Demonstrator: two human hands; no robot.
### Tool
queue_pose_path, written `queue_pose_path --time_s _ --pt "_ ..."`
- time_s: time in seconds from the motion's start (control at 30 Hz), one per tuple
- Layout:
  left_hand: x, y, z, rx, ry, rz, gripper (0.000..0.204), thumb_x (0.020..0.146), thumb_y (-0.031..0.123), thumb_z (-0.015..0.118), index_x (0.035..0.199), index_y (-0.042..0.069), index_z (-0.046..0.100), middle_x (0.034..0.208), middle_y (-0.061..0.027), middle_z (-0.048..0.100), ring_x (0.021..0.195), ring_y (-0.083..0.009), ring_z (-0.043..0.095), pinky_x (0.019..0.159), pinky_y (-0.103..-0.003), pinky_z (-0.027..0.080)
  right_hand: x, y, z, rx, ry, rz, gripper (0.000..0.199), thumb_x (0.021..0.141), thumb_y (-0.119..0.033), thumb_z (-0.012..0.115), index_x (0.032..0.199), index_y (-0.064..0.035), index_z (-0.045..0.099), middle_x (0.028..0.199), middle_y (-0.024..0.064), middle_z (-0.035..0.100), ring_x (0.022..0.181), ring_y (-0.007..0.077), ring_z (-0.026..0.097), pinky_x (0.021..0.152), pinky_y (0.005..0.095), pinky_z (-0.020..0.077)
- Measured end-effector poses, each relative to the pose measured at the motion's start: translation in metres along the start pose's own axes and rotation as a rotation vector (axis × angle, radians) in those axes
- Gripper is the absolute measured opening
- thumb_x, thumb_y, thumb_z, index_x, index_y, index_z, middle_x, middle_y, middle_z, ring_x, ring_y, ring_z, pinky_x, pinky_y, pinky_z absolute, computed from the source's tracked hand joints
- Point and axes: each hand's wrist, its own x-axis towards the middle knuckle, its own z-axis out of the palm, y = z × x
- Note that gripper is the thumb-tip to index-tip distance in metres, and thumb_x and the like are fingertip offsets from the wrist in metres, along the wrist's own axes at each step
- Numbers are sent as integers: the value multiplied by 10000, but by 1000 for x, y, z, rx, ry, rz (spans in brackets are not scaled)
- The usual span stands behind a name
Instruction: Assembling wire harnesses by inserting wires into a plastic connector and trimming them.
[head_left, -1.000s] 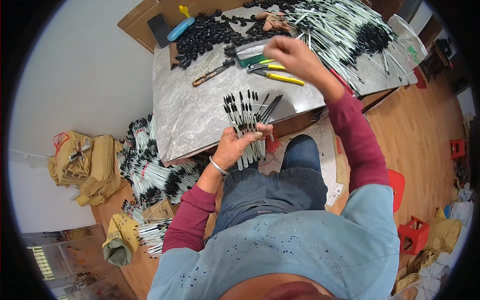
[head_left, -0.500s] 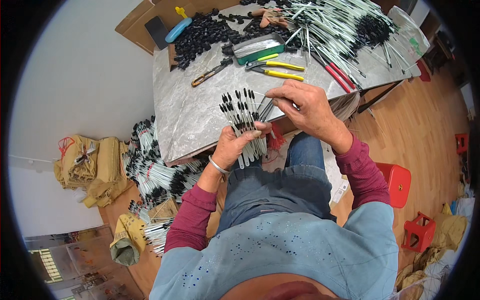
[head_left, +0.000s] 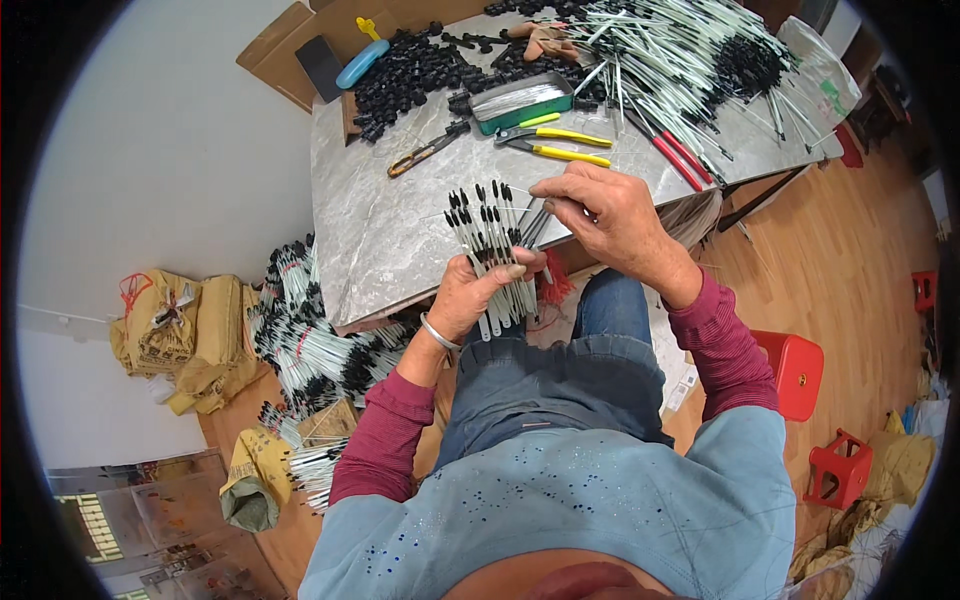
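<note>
A bundle of thin white rods with black tips [head_left: 493,235] stands fanned out above my lap, black ends up. My left hand [head_left: 475,295] is closed around its lower part, thumb across the front. Just right of the black tips, my right hand [head_left: 605,215] pinches the end of a thin pale wire [head_left: 517,189] between thumb and fingertips. Another fine pale line crosses the rods lower down; whether it is the same wire I cannot tell. Several grey metal strips [head_left: 534,228] lie at the table edge behind the bundle.
On the grey table [head_left: 375,235] lie yellow-handled pliers [head_left: 565,143], red-handled pliers [head_left: 680,160], a scissor-like tool [head_left: 425,150], a green tin [head_left: 520,105] of thin wires, black parts [head_left: 400,85] and loose white rods [head_left: 660,50]. Bundled rods [head_left: 320,330] stand left; a red stool [head_left: 795,375] stands right.
Almost nothing differs. The whole view has shifted very slightly, and both hands keep the same hold and place at the bundle.
</note>
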Motion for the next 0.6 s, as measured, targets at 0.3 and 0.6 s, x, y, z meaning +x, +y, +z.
queue_pose_path --time_s 0.3,0.6 --pt "0 4 3 45 18 12 158 901 77 665 1047 51 718 969 -31 731 893 -120 677 834 -294 543 5 -1 3 -40 23 -69 181 811 -5 685 985 -49 695 786 91 650 673 252 648 587 339 501" --pt "-1 5 2 105 14 -7 179 907 75 660 1074 27 702 973 -45 731 908 -133 686 838 -292 552 5 -14 3 -174 4 -7 133 809 -94 683 936 -62 703 779 84 653 692 266 662 593 371 517"
